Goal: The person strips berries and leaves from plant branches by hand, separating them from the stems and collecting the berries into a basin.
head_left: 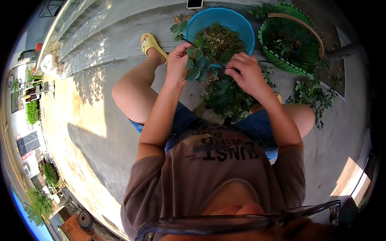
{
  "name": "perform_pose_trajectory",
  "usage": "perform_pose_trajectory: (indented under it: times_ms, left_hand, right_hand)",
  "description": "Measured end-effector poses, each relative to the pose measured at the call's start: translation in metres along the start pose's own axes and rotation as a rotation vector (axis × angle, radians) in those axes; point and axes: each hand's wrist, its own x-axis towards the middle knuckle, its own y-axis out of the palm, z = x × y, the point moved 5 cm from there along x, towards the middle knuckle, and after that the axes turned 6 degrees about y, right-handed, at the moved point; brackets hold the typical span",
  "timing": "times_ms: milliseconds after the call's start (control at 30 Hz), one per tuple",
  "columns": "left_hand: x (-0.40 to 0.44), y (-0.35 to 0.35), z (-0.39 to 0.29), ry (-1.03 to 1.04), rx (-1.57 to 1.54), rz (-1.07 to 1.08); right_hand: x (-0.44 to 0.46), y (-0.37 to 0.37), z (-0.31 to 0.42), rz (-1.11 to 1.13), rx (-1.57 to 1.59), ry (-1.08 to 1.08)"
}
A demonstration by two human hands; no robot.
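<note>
My left hand is closed around a leafy green branch, whose leaves hang between my hands. My right hand is closed in a pinch at the branch's other end, by the near rim of a blue basin. Small greenish-yellow berries or buds are heaped in the basin; their exact kind is too small to tell. Below my hands, a pile of cut leafy branches lies on the ground between my legs.
A green woven basket with a brown handle holds more leafy sprigs, right of the basin. Loose branches lie below it. A phone rests beyond the basin. Concrete steps rise at the left, near my yellow slipper.
</note>
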Motion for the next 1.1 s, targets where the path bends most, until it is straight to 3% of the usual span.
perform_pose_trajectory:
  times_ms: [167, 233, 367, 467, 600, 633, 733, 833, 1100]
  left_hand:
    - [-0.003, -0.008, -0.027, 0.059, 0.108, -0.057]
    - [0.0, -0.013, -0.039, 0.219, 0.245, 0.008]
    - [-0.003, -0.019, -0.058, 0.347, 0.379, -0.061]
    - [-0.005, -0.022, -0.077, 0.445, 0.627, -0.084]
    - [-0.007, -0.026, -0.088, 0.474, 0.727, -0.118]
    - [-0.007, -0.028, -0.089, 0.484, 0.713, -0.134]
    - [-0.01, -0.029, -0.095, 0.529, 0.745, -0.174]
    - [-0.013, -0.029, -0.095, 0.563, 0.746, -0.16]
    - [-0.017, -0.039, -0.095, 0.547, 0.708, -0.194]
  right_hand:
    - [0.023, 0.022, 0.003, 0.116, 0.102, -0.032]
    - [0.03, 0.029, 0.006, 0.183, 0.211, -0.011]
    - [0.039, 0.042, 0.011, 0.192, 0.208, -0.05]
    - [0.045, 0.028, 0.014, -0.039, 0.449, 0.131]
    - [0.04, 0.005, 0.037, -0.273, 0.59, -0.007]
    - [0.039, 0.003, 0.047, -0.272, 0.586, -0.008]
    - [0.039, 0.002, 0.084, -0.25, 0.17, -0.238]
    - [0.043, 0.013, 0.098, -0.273, -0.102, -0.224]
    - [0.045, 0.033, 0.08, -0.213, -0.105, -0.117]
